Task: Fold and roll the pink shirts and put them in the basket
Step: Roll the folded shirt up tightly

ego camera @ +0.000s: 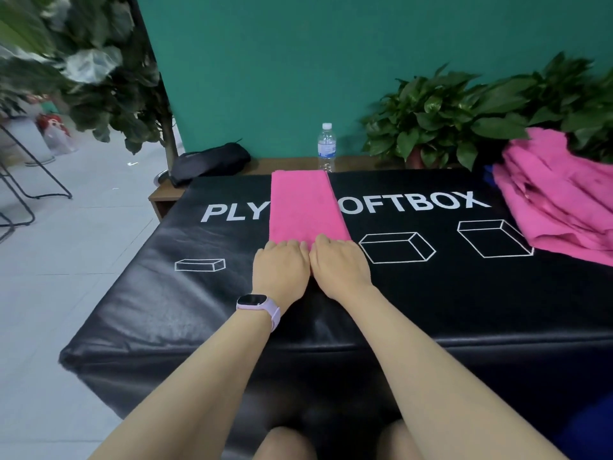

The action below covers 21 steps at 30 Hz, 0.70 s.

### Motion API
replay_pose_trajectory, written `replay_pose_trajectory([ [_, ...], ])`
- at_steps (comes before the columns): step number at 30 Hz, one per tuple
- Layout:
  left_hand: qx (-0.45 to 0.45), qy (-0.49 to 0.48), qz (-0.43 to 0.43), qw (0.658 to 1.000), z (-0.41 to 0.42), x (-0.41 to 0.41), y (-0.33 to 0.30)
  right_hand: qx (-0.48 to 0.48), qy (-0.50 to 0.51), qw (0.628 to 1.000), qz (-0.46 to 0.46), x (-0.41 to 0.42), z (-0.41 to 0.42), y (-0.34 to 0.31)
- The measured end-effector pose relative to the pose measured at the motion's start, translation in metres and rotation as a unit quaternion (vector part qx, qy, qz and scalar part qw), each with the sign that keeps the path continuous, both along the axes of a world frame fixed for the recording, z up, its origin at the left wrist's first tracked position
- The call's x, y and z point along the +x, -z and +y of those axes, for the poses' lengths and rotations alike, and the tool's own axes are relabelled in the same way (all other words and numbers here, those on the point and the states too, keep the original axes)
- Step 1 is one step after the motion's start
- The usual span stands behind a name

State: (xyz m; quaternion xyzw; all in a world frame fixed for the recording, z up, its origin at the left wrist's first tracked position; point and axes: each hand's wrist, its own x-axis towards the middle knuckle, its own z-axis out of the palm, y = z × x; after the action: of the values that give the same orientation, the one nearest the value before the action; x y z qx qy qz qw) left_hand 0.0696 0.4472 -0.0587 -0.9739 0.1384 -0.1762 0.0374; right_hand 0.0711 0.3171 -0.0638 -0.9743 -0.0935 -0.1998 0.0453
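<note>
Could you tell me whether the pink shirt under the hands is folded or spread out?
Folded: the pink shirt lies as a narrow strip with layered right edge.

This looks like an indoor room set up for exercise or recording rather than a home: a black padded plyo box [331, 310] printed with "SOFTBOX" lettering serves as the table, against a teal partition wall [298, 61], with potted plants [447, 117], pale floor tiles [66, 244] and metal stool legs [30, 167] nearby
</note>
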Motion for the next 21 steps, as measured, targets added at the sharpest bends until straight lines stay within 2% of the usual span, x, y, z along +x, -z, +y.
replay_pose_trajectory([
  [3,0.014,-0.002,0.028,1.0,0.004,-0.028,-0.003,0.009,-0.026,1.0,0.001,-0.03,0.0,-0.003],
  [6,0.029,0.044,0.031,0.998,0.015,-0.067,0.004,-0.009,-0.039,0.999,-0.014,-0.074,0.003,-0.001],
  [9,0.028,0.106,-0.011,0.994,0.023,-0.099,0.01,-0.066,-0.04,0.997,-0.006,-0.11,0.008,0.002],
  [11,-0.001,0.097,-0.049,0.994,0.022,-0.107,0.008,-0.086,-0.027,0.996,0.012,-0.116,0.01,-0.002],
  [13,-0.062,0.079,-0.103,0.99,0.02,-0.111,0.006,-0.052,-0.006,0.998,0.043,-0.111,0.009,-0.008],
  [15,-0.071,0.131,-0.164,0.975,0.027,-0.113,0.013,0.009,0.012,0.997,0.077,-0.105,0.009,-0.012],
  [18,-0.094,0.164,-0.16,0.969,0.04,-0.116,0.024,0.024,0.032,0.998,0.038,-0.105,0.014,-0.01],
  [21,-0.104,0.141,-0.149,0.973,0.036,-0.114,0.023,0.022,0.06,0.995,-0.071,-0.116,0.019,-0.001],
])
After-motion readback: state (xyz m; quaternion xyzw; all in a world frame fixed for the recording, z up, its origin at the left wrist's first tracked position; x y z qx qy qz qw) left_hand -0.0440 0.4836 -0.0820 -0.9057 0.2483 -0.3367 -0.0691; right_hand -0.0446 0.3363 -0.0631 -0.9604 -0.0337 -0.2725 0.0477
